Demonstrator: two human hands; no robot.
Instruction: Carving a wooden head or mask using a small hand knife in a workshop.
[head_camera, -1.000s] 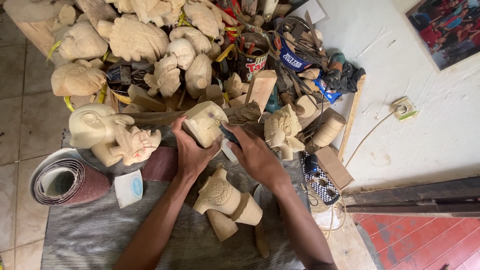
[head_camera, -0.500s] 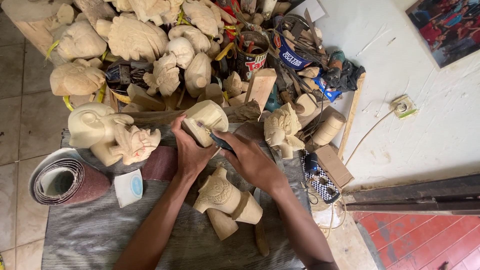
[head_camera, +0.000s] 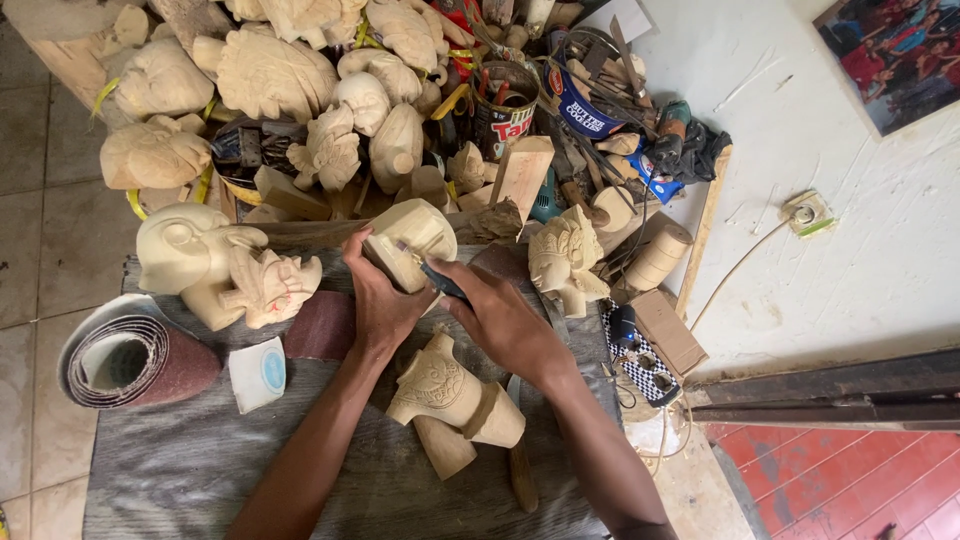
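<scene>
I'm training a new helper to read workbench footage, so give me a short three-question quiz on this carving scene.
1. True or false: the left hand grips the pale wooden carving that is being worked on.
2. What does the right hand press against that carving? A) a dark slim tool B) a paintbrush C) a hammer
3. Fill in: the roll of sandpaper lies on the grey cloth to the ____ of both hands.

Key: 1 true; 2 A; 3 left
</scene>
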